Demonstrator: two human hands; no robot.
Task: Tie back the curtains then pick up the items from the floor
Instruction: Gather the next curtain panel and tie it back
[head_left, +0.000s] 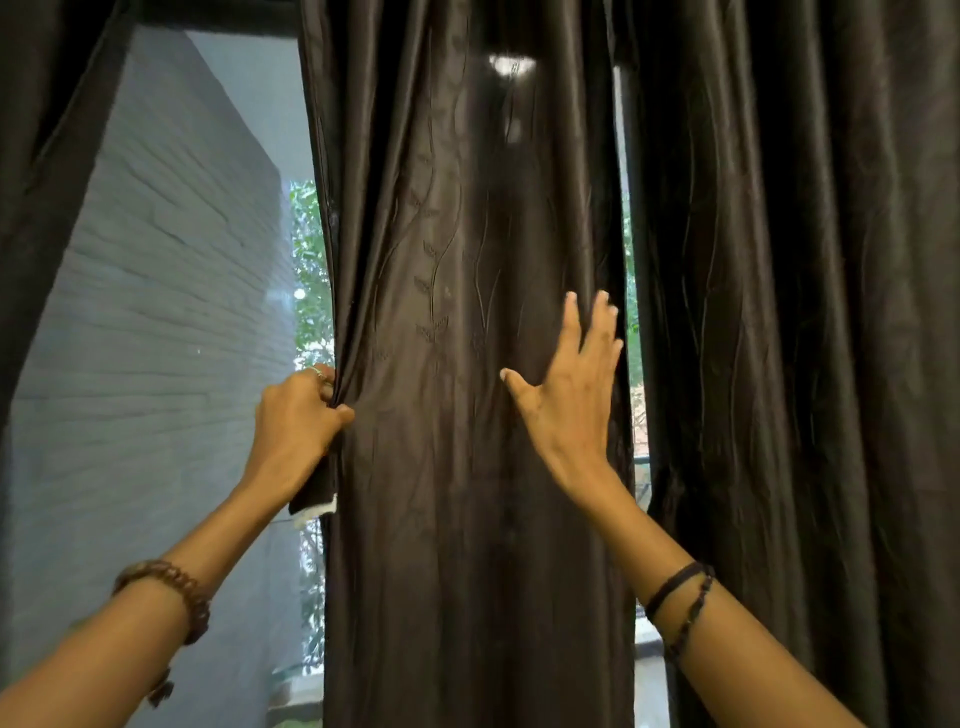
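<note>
left hand (298, 415) in closed grip on dark curtain (467, 364) edge, right hand (569, 395) flat, fingers spread

Both bare forearms reach up from the lower corners of the frame toward its middle. The left hand (298, 415), left of centre, is curled into a closed fist with the thumb pressed across the front, knuckles toward the camera. A brown beaded bracelet (171, 590) circles the left wrist. The right hand (569, 395), right of centre, is flat and open, fingers (574, 322) spread and pointing up, thumb out to the left. Two dark bands (680, 597) wrap the right wrist.
</note>
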